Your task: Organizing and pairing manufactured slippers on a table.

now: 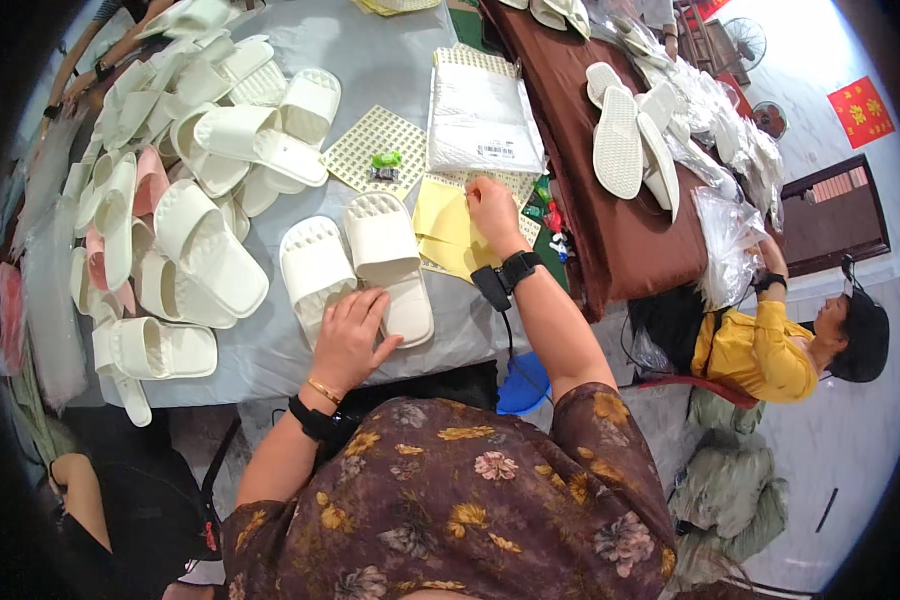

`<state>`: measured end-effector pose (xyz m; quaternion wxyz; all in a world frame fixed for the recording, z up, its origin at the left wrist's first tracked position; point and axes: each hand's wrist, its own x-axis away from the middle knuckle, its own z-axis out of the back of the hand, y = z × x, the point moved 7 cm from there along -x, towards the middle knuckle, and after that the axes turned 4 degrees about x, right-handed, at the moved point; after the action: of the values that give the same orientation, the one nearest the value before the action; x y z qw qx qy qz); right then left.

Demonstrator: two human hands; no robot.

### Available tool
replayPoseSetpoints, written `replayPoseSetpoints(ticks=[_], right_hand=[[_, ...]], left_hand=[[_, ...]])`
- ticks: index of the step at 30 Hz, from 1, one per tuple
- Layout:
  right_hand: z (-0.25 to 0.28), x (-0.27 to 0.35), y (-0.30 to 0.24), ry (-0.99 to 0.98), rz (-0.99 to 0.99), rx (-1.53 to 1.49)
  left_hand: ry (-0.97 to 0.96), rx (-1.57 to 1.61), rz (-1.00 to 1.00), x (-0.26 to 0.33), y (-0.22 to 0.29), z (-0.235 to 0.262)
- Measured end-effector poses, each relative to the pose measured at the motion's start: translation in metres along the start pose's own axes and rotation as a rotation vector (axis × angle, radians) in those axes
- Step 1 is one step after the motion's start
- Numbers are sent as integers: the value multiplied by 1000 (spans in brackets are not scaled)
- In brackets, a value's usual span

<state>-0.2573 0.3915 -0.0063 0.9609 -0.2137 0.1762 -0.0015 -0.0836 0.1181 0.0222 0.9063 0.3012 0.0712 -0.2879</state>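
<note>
Two white slippers stand side by side on the grey-covered table in front of me, a left one (pixel 315 255) and a right one (pixel 382 240). My left hand (pixel 348 335) rests across their heel ends, with its fingers stretched out. Over a yellow sheet (pixel 448 228) to the right, my right hand (pixel 495 215) has its fingertips drawn together. Whatever may be between those fingertips is too small to make out. Beneath and beyond the yellow sheet lie sheets of small stickers (pixel 355 150). A white plastic-wrapped package (pixel 485 115) lies just past my right hand.
White slippers (pixel 210 240) with a few pink ones are heaped at the left. Small green and dark wrapped items (pixel 385 165) lie on a sticker sheet. A brown-covered table (pixel 640 245) at right bears more slippers (pixel 620 145). A person in yellow (pixel 760 345) handles clear bags (pixel 730 235).
</note>
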Motion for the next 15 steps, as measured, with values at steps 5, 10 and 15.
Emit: replayPoseSetpoints(ticks=[5,10,15], right_hand=[[-6,-5,4,-59,-46,5],[-17,-10,10,-210,-34,9],[-10,-6,5,-176,-43,15]], left_hand=[[-4,-14,-6,-1,0,1],[-5,-14,-15,-1,0,2],[-19,-6,-9,-2,2,3]])
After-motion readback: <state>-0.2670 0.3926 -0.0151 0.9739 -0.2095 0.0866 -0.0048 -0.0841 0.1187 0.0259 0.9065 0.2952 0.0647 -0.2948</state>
